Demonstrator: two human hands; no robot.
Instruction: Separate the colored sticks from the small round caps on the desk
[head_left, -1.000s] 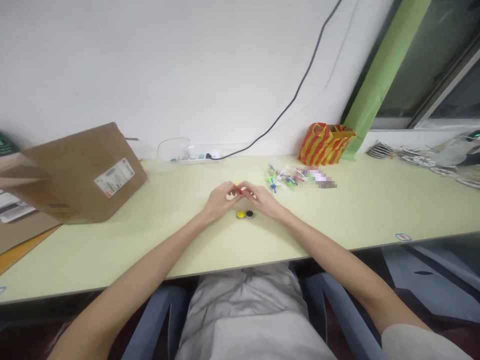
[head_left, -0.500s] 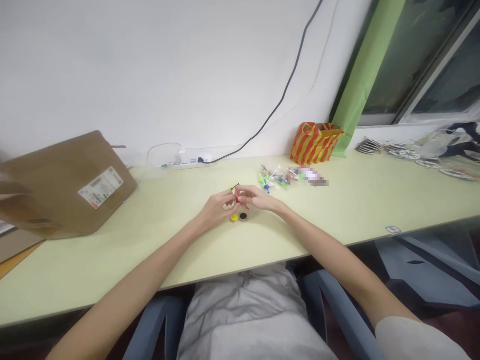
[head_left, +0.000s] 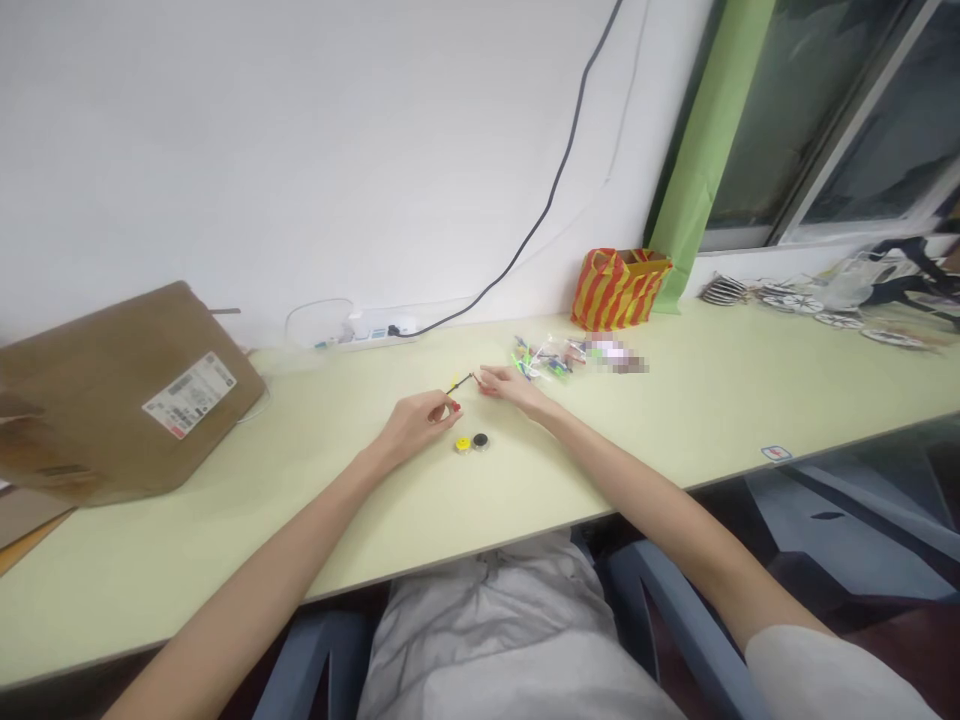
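My left hand (head_left: 420, 422) is closed in a pinch on a small red piece (head_left: 455, 406), held just above the table. To its right, my right hand (head_left: 514, 388) has its fingers bent together around a thin red piece (head_left: 478, 381), too small to name. Between the fingertips of both hands is a thin dark stick (head_left: 462, 382) with a bit of yellow on it; whether a hand touches it I cannot tell. Just in front of the hands stand two small round tubs, one with a yellow top (head_left: 463, 444) and one with a black top (head_left: 481, 441).
Small coloured plastic parts in clear bags (head_left: 546, 357) lie beyond my right hand. Behind them stands a red-and-yellow striped bag (head_left: 619, 290). A cardboard box (head_left: 127, 400) is at the left, a power strip (head_left: 375, 328) by the wall. Striped discs (head_left: 795, 300) lie far right.
My hands were together over one small red thing and have now come apart, the left one moving left with a red piece. The view has shifted slightly.
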